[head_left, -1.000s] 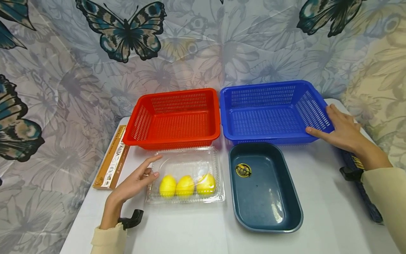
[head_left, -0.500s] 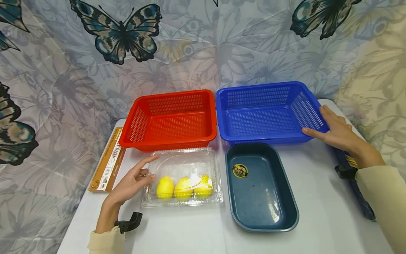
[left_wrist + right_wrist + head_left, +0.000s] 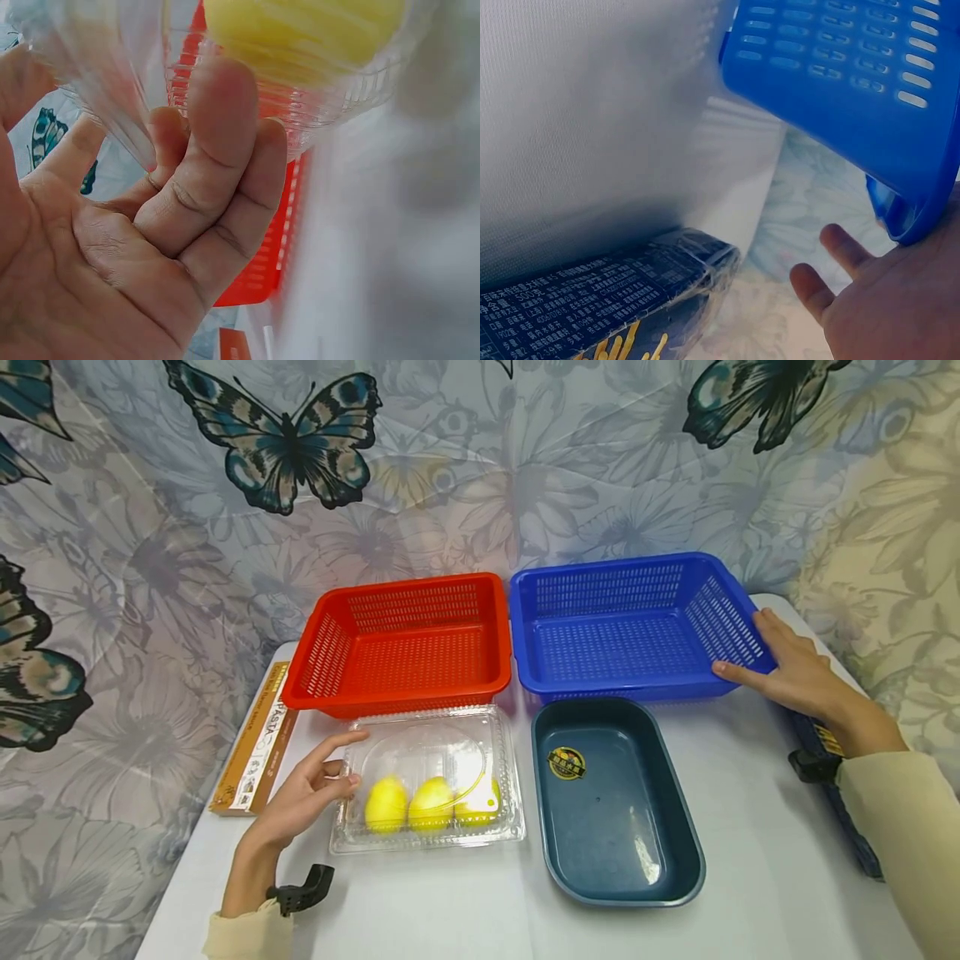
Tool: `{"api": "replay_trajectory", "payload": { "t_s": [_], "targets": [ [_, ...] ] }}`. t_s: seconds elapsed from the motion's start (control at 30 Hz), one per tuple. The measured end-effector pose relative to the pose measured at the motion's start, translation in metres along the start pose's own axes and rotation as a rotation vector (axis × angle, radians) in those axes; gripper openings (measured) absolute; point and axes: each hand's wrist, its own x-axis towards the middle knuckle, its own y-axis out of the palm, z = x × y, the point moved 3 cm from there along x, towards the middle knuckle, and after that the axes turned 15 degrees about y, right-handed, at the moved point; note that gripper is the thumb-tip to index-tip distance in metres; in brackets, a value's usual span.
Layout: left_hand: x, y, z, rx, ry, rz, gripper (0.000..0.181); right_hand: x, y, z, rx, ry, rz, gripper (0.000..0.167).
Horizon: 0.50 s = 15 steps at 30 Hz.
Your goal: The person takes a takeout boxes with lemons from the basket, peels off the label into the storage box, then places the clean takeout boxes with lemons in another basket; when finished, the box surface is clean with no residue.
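A clear plastic clamshell container (image 3: 427,843) with three lemon-like yellow fruits (image 3: 386,804) lies at the left front. My left hand (image 3: 296,797) pinches its left edge, thumb on one side and curled fingers on the other. The left wrist view has the plastic rim between thumb and fingers, with one yellow fruit (image 3: 307,34) above them. At the right, my right hand (image 3: 810,685) grips the near right corner of a blue perforated basket (image 3: 622,692). In the right wrist view the basket rim (image 3: 922,225) presses into the palm, two fingertips showing below it.
A red basket (image 3: 405,700) stands behind the container, beside the blue one. In front sits a dark teal tub (image 3: 600,827). An orange pasta box (image 3: 258,743) lies at the left. A dark blue pasta packet (image 3: 607,292) lies under the right forearm. Patterned cloth (image 3: 442,485) hangs behind.
The whole scene has shifted slightly left in the head view. My left hand and the container have edged a little further left and nearer. The right hand keeps its place on the basket.
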Motion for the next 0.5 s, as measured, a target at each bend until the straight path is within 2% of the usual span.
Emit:
{"api": "replay_trajectory", "payload": {
  "t_s": [0.23,0.5],
  "targets": [
    [-0.002,-0.005,-0.011,0.023,0.02,-0.013,0.057,0.0,0.001,-0.001,0.007,0.004,0.001,0.109],
    [0.002,-0.009,-0.025,0.031,0.114,-0.025,0.056,0.0,0.0,-0.001,0.011,0.006,-0.005,0.109]
  ]
}}
